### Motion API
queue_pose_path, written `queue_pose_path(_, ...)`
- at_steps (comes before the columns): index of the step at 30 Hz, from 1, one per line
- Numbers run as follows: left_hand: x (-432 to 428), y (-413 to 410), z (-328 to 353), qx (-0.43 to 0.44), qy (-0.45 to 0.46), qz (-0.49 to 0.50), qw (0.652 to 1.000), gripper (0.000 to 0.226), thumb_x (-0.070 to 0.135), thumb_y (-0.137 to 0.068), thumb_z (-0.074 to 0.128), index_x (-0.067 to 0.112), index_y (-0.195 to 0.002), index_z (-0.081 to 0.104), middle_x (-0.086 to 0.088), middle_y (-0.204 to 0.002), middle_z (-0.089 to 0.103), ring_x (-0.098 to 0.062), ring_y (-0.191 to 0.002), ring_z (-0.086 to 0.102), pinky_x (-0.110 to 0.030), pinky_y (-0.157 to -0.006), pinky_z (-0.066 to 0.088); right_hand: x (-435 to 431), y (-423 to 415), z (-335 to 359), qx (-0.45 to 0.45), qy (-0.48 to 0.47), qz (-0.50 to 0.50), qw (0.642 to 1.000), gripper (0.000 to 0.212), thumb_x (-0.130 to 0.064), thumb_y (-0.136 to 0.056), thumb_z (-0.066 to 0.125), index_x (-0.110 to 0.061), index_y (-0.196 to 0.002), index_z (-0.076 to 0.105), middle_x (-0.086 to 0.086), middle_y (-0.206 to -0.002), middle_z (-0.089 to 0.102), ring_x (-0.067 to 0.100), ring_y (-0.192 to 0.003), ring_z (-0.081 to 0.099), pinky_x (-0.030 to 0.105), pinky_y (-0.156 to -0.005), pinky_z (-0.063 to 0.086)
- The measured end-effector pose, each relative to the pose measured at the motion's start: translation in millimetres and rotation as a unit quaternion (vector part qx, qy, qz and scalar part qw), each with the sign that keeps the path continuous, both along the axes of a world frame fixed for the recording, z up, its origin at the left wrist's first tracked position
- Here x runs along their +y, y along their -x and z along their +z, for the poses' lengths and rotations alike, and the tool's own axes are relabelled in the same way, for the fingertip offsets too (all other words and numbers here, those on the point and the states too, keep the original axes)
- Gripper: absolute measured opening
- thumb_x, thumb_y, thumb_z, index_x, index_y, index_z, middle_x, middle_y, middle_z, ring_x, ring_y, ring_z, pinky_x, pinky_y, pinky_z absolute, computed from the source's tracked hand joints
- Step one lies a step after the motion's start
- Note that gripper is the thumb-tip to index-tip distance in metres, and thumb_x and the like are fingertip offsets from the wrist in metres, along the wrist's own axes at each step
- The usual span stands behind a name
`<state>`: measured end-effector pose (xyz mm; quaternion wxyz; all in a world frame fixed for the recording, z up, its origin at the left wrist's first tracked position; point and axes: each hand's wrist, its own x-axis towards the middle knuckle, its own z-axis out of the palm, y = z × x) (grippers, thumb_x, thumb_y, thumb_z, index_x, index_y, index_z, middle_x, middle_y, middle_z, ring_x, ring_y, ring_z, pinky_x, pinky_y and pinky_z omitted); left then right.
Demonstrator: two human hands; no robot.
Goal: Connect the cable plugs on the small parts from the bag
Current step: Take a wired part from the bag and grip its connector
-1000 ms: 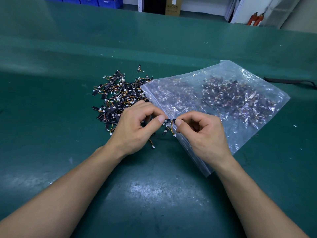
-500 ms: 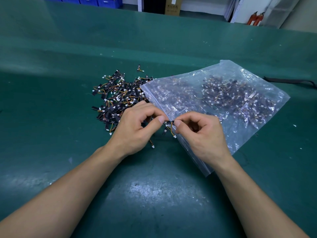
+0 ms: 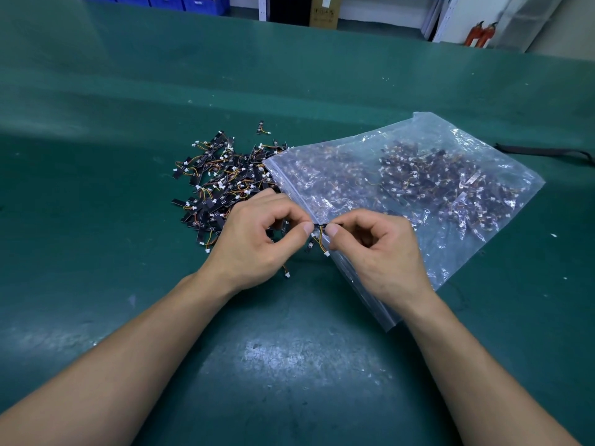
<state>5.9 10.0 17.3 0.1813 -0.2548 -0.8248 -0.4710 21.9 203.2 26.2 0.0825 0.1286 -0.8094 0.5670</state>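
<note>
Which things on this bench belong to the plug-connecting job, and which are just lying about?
Job: small part pinched between left hand and right hand; loose pile of parts; plastic bag.
Lying about: black strap; blue bins; cardboard box; red fire extinguishers.

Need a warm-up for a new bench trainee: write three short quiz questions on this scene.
1. True or false: the plastic bag lies right of the loose pile of parts.
2. What do the left hand and right hand pinch between them? A) the bag's zip edge B) a small black part with wires C) nothing
3. Fill in: the table mat is ___ in colour.
Key: 1 true; 2 B; 3 green.
</note>
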Motion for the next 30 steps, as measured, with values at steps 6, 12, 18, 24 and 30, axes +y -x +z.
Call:
queue_pose_path(6,-1,0,1,-0.009,0.003,-0.009,1.0,0.015,0.025,-0.087,0.065,0.013,-0.08,0.071,0.006,-0.075,0.067,-0.014,-0.074,0.054,-0.029,-0.07,0.044,0,-1,0,0.001,-0.005,0.0,1.0,0.012,-0.023,-0.084,0.069,-0.02,-0.073,0.074,0.004,-0.063,0.068,0.021,-0.053,0.049,0.031,-0.053,0.04)
queue_pose_path(12,-1,2,-1,0.004,0.007,0.005,1.0,0.011,0.013,-0.086,0.069,0.012,-0.076,0.069,0.004,-0.073,0.066,-0.014,-0.072,0.054,-0.033,-0.069,0.046,0,-1,0,-0.008,0.007,0.001,1.0,0.007,-0.027,-0.084,0.071,-0.027,-0.079,0.075,-0.005,-0.068,0.071,0.021,-0.052,0.047,0.028,-0.05,0.039)
queue_pose_path(18,-2,1,-1,-0.008,0.006,-0.008,1.0,0.012,0.023,-0.088,0.067,0.014,-0.08,0.072,0.007,-0.076,0.068,-0.012,-0.075,0.055,-0.03,-0.07,0.045,0,1,-1,0.014,0.0,0.005,1.0,0.013,-0.018,-0.086,0.069,-0.023,-0.074,0.073,-0.011,-0.064,0.068,0.006,-0.053,0.045,0.016,-0.053,0.038)
queue_pose_path(24,-1,1,-1,0.005,0.015,-0.008,1.0,0.012,0.014,-0.088,0.069,0.013,-0.076,0.069,0.006,-0.074,0.066,-0.015,-0.073,0.054,-0.033,-0.07,0.045,0,1,-2,0.024,-0.004,0.012,1.0,0.012,-0.019,-0.089,0.068,-0.022,-0.08,0.075,-0.007,-0.066,0.069,0.015,-0.051,0.046,0.021,-0.052,0.038)
queue_pose_path(30,-4,3,0,0.018,0.007,0.02,1.0,0.011,0.012,-0.087,0.069,0.011,-0.077,0.071,0.005,-0.072,0.064,-0.02,-0.07,0.054,-0.039,-0.067,0.046,11,7,-6,0.02,-0.061,-0.024,0.998,0.018,-0.033,-0.076,0.061,-0.04,-0.091,0.07,-0.003,-0.075,0.069,0.013,-0.05,0.047,0.027,-0.053,0.039)
